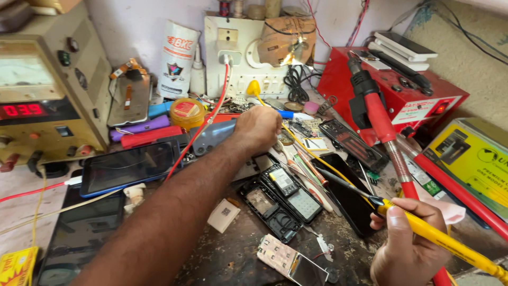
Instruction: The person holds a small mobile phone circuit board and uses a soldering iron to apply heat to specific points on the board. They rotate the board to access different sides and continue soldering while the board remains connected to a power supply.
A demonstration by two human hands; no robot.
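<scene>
My left hand [257, 128] reaches far forward over the cluttered bench, knuckles up and fingers curled down among small parts near a blue-capped pen [292, 114]; what it grips is hidden. My right hand [407, 243] at the lower right is closed on a yellow soldering iron [439, 238], whose dark tip [338, 182] points left toward an opened phone body [283, 198]. A small circuit board with a screen [291, 262] lies in front of that phone.
A beige power supply with a red display [47, 90] stands at the left. A tablet [129, 167] lies beside it. A red hot-air station [402, 90] sits at the right with its red handle [381, 119]. A white socket board [243, 58] is at the back.
</scene>
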